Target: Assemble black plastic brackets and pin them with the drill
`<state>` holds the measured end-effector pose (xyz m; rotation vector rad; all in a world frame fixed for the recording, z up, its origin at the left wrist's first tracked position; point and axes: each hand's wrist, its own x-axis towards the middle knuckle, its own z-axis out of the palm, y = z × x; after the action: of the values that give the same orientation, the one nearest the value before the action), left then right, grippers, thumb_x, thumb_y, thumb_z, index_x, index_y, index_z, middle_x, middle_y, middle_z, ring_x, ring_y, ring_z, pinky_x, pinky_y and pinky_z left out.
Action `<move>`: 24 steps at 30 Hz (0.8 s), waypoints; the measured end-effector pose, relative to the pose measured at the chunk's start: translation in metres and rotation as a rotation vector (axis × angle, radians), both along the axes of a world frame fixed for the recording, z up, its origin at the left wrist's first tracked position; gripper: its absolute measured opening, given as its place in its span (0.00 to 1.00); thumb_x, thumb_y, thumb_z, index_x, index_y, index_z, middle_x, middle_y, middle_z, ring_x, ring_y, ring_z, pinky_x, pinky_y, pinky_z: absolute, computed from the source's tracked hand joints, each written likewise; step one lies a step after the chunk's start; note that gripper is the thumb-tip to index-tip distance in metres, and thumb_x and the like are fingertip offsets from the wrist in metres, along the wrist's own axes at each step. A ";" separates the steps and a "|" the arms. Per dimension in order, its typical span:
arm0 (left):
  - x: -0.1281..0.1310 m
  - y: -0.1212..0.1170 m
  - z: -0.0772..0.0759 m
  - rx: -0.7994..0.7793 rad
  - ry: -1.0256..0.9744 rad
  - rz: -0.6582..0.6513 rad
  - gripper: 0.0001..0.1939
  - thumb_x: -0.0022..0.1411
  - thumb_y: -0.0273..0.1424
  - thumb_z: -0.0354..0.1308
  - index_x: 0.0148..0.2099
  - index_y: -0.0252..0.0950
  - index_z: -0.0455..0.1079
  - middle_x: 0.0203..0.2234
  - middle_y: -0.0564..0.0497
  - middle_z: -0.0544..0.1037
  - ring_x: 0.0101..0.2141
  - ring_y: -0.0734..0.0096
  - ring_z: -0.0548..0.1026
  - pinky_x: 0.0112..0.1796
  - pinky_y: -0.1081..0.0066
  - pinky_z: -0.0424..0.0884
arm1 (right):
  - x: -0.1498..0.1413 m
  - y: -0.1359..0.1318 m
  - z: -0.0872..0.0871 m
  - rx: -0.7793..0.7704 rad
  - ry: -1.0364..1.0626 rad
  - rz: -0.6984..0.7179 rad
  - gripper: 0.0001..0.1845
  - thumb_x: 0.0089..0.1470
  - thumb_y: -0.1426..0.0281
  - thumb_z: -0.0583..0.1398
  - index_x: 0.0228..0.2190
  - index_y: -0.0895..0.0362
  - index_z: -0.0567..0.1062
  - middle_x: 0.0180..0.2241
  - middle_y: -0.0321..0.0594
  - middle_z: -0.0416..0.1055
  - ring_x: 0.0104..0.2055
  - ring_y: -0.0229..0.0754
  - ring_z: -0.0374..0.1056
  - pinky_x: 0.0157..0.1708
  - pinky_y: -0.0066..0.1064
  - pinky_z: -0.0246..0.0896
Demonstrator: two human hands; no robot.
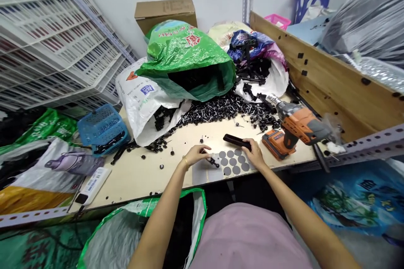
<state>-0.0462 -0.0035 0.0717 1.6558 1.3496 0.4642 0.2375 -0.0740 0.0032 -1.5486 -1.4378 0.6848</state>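
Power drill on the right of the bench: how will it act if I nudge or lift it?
The drill will probably feel heavy for its size, with a chunky battery at its foot. It stands on that battery with its long body overhanging, so a push up high could tip it. Its rigid-looking casing should not flex in the grip.

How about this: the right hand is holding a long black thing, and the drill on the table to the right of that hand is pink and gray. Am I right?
Not quite: the drill is orange and gray, as the head view shows. It is to the right of the right hand, which is holding a long black thing.
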 end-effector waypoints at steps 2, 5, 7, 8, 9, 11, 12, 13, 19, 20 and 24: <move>0.019 0.003 -0.016 0.058 0.031 0.087 0.22 0.40 0.32 0.69 0.41 0.35 0.74 0.30 0.48 0.78 0.31 0.66 0.74 0.35 0.68 0.71 | 0.002 -0.008 -0.002 0.006 -0.018 0.060 0.17 0.50 0.72 0.54 0.43 0.54 0.67 0.45 0.43 0.68 0.51 0.47 0.60 0.53 0.41 0.54; 0.048 -0.007 -0.049 0.122 0.056 0.241 0.28 0.50 0.31 0.63 0.54 0.34 0.65 0.36 0.46 0.76 0.35 0.66 0.74 0.39 0.65 0.70 | 0.000 -0.020 -0.002 -0.016 -0.095 0.146 0.17 0.50 0.73 0.55 0.45 0.54 0.67 0.46 0.44 0.68 0.51 0.48 0.61 0.52 0.42 0.55; 0.062 -0.021 -0.066 0.172 0.059 0.322 0.29 0.54 0.31 0.60 0.58 0.34 0.60 0.41 0.43 0.75 0.39 0.65 0.73 0.43 0.63 0.69 | -0.005 -0.022 0.002 -0.054 -0.176 0.161 0.17 0.52 0.68 0.56 0.46 0.54 0.66 0.45 0.44 0.68 0.49 0.48 0.62 0.50 0.43 0.56; 0.066 -0.028 -0.072 0.218 0.062 0.348 0.28 0.56 0.32 0.59 0.58 0.35 0.60 0.43 0.42 0.74 0.42 0.64 0.72 0.45 0.62 0.68 | -0.008 -0.020 0.005 -0.080 -0.223 0.156 0.18 0.53 0.66 0.57 0.46 0.55 0.66 0.45 0.45 0.68 0.49 0.49 0.62 0.49 0.43 0.57; 0.069 -0.034 -0.075 0.275 0.066 0.360 0.26 0.57 0.32 0.57 0.58 0.35 0.61 0.44 0.42 0.73 0.44 0.63 0.71 0.47 0.61 0.67 | -0.012 -0.016 0.008 -0.107 -0.279 0.151 0.19 0.53 0.64 0.57 0.47 0.55 0.67 0.44 0.46 0.68 0.48 0.49 0.62 0.48 0.43 0.57; 0.072 -0.042 -0.078 0.389 0.069 0.358 0.22 0.59 0.32 0.55 0.56 0.37 0.64 0.44 0.43 0.74 0.46 0.62 0.70 0.49 0.60 0.66 | -0.019 -0.003 0.016 -0.178 -0.397 0.166 0.19 0.52 0.62 0.58 0.45 0.56 0.68 0.43 0.48 0.68 0.47 0.50 0.62 0.46 0.41 0.57; 0.073 -0.044 -0.078 0.430 0.062 0.350 0.21 0.60 0.31 0.54 0.56 0.38 0.65 0.44 0.44 0.74 0.46 0.62 0.70 0.49 0.60 0.65 | -0.022 0.004 0.020 -0.232 -0.442 0.187 0.18 0.51 0.61 0.59 0.42 0.57 0.69 0.41 0.48 0.68 0.45 0.50 0.63 0.44 0.39 0.58; 0.073 -0.045 -0.077 0.453 0.049 0.342 0.20 0.61 0.31 0.53 0.56 0.38 0.65 0.45 0.44 0.73 0.47 0.62 0.70 0.49 0.61 0.65 | -0.024 0.010 0.023 -0.294 -0.473 0.211 0.18 0.49 0.60 0.61 0.40 0.57 0.70 0.39 0.48 0.68 0.43 0.50 0.64 0.41 0.37 0.59; 0.075 -0.049 -0.081 0.562 0.035 0.260 0.19 0.64 0.32 0.51 0.56 0.38 0.65 0.39 0.46 0.72 0.42 0.67 0.71 0.45 0.66 0.67 | -0.038 0.007 0.029 -0.462 -0.509 0.212 0.18 0.46 0.65 0.61 0.39 0.58 0.67 0.36 0.46 0.69 0.36 0.47 0.67 0.32 0.32 0.58; 0.076 -0.049 -0.083 0.583 0.049 0.241 0.19 0.64 0.33 0.51 0.56 0.38 0.65 0.38 0.46 0.72 0.41 0.67 0.70 0.44 0.66 0.68 | -0.043 0.003 0.028 -0.446 -0.486 0.199 0.20 0.48 0.67 0.60 0.43 0.58 0.65 0.37 0.46 0.70 0.36 0.47 0.67 0.32 0.33 0.58; 0.079 -0.050 -0.089 0.650 0.106 0.158 0.20 0.63 0.35 0.53 0.57 0.37 0.64 0.35 0.46 0.71 0.39 0.67 0.69 0.42 0.66 0.67 | -0.062 -0.009 0.019 -0.290 -0.413 0.131 0.35 0.49 0.73 0.56 0.58 0.59 0.52 0.45 0.51 0.68 0.45 0.51 0.65 0.41 0.39 0.61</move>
<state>0.0327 -0.0537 -0.0176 2.1198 1.5092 1.0004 0.1758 -0.0832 0.0220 -1.9147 -1.8192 0.7008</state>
